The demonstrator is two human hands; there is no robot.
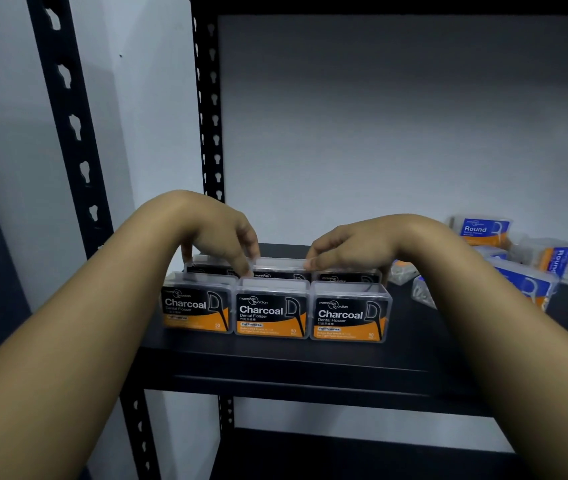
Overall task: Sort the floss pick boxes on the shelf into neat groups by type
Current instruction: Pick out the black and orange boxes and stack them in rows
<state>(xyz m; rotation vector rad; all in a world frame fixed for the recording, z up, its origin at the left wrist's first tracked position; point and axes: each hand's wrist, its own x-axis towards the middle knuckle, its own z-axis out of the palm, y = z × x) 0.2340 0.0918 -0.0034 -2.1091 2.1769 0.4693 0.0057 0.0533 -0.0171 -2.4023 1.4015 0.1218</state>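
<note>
Three black-and-orange Charcoal floss pick boxes stand side by side at the front of the shelf: left [196,306], middle [271,311], right [350,315]. A second row of Charcoal boxes stands right behind them. My left hand [218,233] and my right hand [348,245] both pinch the top edges of the middle back-row Charcoal box [280,268]. Blue-and-orange Round floss pick boxes [481,230] lie jumbled at the right end of the shelf, some tilted or on their sides.
The black shelf board [275,355] has an open strip in front of the Charcoal row. Black slotted uprights [67,126] stand at the left. A white wall closes the back. A lower shelf [344,455] lies below.
</note>
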